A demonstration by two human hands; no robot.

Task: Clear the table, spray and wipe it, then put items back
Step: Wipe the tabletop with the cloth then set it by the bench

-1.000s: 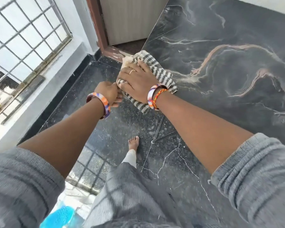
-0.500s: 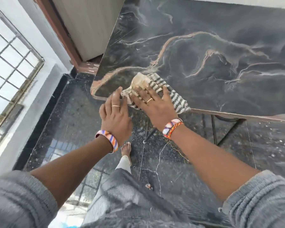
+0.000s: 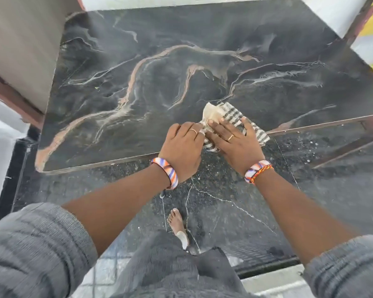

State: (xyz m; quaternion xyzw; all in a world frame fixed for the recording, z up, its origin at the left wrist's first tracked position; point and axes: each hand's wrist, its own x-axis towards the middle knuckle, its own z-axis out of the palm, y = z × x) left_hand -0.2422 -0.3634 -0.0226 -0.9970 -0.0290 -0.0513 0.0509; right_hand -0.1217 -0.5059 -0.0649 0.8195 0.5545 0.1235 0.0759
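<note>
A dark marble-patterned table top (image 3: 155,78) with tan and white veins fills the upper view. A striped grey-and-white cloth (image 3: 230,116) with a cream corner lies at the table's near edge, right of centre. My right hand (image 3: 235,145) presses flat on the cloth with fingers spread. My left hand (image 3: 183,147) sits just left of it at the edge, fingertips touching the cloth's left end. Both wrists wear patterned bangles.
A beige door panel (image 3: 24,46) with a reddish frame stands at the table's far left corner. A white wall runs behind the table. Below lies a dark speckled stone floor (image 3: 224,203), where my bare foot (image 3: 178,224) stands. A colourful surface shows at the far right.
Both hands and the cloth have slid rightward along the table's near edge from its left corner. The left hand now touches the cloth. The view has shifted over the table.
</note>
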